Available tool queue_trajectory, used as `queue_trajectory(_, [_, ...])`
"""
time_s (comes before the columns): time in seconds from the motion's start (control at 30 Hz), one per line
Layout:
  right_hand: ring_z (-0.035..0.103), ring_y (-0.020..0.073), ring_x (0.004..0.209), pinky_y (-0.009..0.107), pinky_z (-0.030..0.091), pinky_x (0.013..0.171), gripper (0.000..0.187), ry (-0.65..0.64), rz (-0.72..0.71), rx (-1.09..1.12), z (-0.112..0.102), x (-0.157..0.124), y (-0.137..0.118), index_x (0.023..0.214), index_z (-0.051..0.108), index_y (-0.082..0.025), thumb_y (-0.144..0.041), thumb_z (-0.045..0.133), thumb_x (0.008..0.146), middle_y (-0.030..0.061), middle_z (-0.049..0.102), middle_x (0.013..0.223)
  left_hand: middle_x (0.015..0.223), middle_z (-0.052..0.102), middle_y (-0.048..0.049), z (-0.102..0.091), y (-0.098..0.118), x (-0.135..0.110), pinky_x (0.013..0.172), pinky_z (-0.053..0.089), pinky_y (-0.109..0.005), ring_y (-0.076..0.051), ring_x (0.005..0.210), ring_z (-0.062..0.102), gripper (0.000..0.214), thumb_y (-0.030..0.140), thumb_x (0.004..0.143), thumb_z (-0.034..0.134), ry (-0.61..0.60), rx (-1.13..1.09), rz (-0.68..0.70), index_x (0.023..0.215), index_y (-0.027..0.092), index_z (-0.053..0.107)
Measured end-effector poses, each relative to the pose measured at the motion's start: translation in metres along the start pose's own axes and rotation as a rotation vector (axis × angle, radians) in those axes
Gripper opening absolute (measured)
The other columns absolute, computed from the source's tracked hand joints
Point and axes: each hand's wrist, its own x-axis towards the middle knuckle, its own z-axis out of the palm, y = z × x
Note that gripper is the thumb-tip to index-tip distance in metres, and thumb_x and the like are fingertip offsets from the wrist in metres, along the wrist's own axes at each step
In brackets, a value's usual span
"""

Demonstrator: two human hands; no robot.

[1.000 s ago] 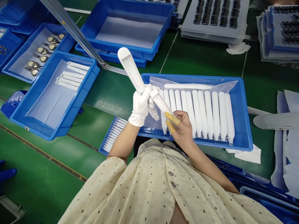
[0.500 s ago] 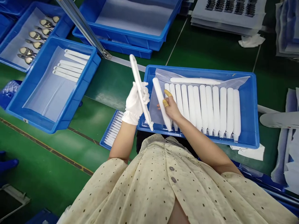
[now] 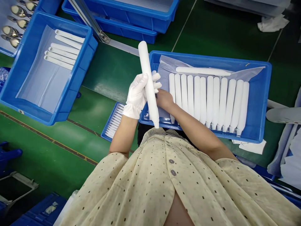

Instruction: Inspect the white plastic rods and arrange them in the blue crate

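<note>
Right hand (image 3: 165, 99) moved beside white tube (image 3: 147, 83), gloved left hand (image 3: 137, 95) gripping it

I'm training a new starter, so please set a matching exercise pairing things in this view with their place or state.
Column 1:
1. left hand
2. right hand
3. metal spoons
4. flat white strips

Column 2:
A. bare, beside the row of white tubes
B. in the blue tray at the far left edge
C. in a white glove, gripping a long white tube
D. lying in the blue tray left of the hands

Pairs: 1-C, 2-A, 3-B, 4-D
</note>
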Motion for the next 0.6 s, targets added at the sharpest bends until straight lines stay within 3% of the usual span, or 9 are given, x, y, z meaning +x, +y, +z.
queue_trajectory(0.07, [0.066, 0.0371, 0.116, 0.058, 0.053, 0.109, 0.038, 0.037, 0.036, 0.067, -0.014, -0.013, -0.001, 0.129, 0.064, -0.011, -0.027, 0.06, 0.095, 0.0221, 0.069, 0.127, 0.103, 0.08, -0.0057, 0.0, -0.001, 0.001, 0.061, 0.062, -0.021, -0.016, 0.076, 0.077, 0.024, 0.042, 0.097, 0.077, 0.005, 0.014, 0.009, 0.102, 0.02, 0.069])
queue_trajectory(0.13, [0.069, 0.0301, 0.11, 0.05, 0.056, 0.105, 0.04, 0.012, 0.024, 0.412, -0.024, -0.034, -0.003, 0.131, 0.063, -0.014, -0.039, 0.055, 0.101, 0.0171, 0.071, 0.121, 0.104, 0.08, -0.0062, -0.001, -0.005, 0.001, 0.063, 0.062, -0.022, -0.018, 0.079, 0.078, 0.028, 0.044, 0.096, 0.078, -0.016, 0.054, 0.043, 0.103, 0.02, 0.067])
queue_trajectory(0.2, [0.07, 0.0241, 0.102, 0.043, 0.06, 0.098, 0.05, -0.118, -0.016, 0.835, -0.029, -0.059, -0.006, 0.132, 0.061, -0.018, -0.058, 0.048, 0.105, 0.0124, 0.072, 0.117, 0.109, 0.08, -0.0067, -0.002, -0.012, 0.003, 0.069, 0.064, -0.024, -0.02, 0.086, 0.079, 0.033, 0.049, 0.095, 0.078, -0.061, 0.119, 0.098, 0.107, 0.02, 0.066])
queue_trajectory(0.27, [0.07, 0.0201, 0.095, 0.038, 0.061, 0.09, 0.056, -0.236, -0.074, 1.062, -0.03, -0.085, -0.008, 0.131, 0.058, -0.02, -0.068, 0.05, 0.103, 0.0095, 0.071, 0.115, 0.114, 0.079, -0.0064, -0.001, -0.02, 0.005, 0.078, 0.064, -0.028, -0.022, 0.094, 0.079, 0.041, 0.051, 0.092, 0.08, -0.115, 0.201, 0.17, 0.114, 0.021, 0.063])
queue_trajectory(0.4, [0.061, 0.0122, 0.083, 0.029, 0.056, 0.083, 0.042, -0.238, -0.229, 1.025, -0.025, -0.124, -0.001, 0.122, 0.056, -0.02, -0.057, 0.061, 0.104, 0.0049, 0.066, 0.106, 0.093, 0.077, 0.0003, 0.014, -0.02, 0.012, 0.087, 0.062, -0.033, -0.019, 0.086, 0.078, 0.053, 0.041, 0.085, 0.087, -0.187, 0.376, 0.431, 0.125, 0.022, 0.058])
queue_trajectory(0.5, [0.057, 0.0107, 0.077, 0.027, 0.051, 0.074, 0.036, -0.332, -0.262, 1.077, -0.025, -0.14, 0.015, 0.123, 0.056, -0.021, -0.054, 0.058, 0.106, 0.0044, 0.065, 0.105, 0.069, 0.068, 0.0061, 0.033, -0.003, 0.015, 0.076, 0.061, -0.03, -0.014, 0.064, 0.07, 0.031, 0.025, 0.087, 0.084, -0.147, 0.441, 0.643, 0.111, 0.022, 0.063])
queue_trajectory(0.6, [0.054, 0.0113, 0.074, 0.027, 0.047, 0.068, 0.036, -0.362, -0.188, 1.128, -0.029, -0.149, 0.032, 0.118, 0.058, -0.022, -0.054, 0.061, 0.104, 0.005, 0.065, 0.104, 0.062, 0.066, 0.0044, 0.05, 0.012, 0.013, 0.054, 0.055, -0.028, -0.014, 0.05, 0.063, 0.013, 0.026, 0.092, 0.078, -0.168, 0.353, 0.607, 0.089, 0.021, 0.067])
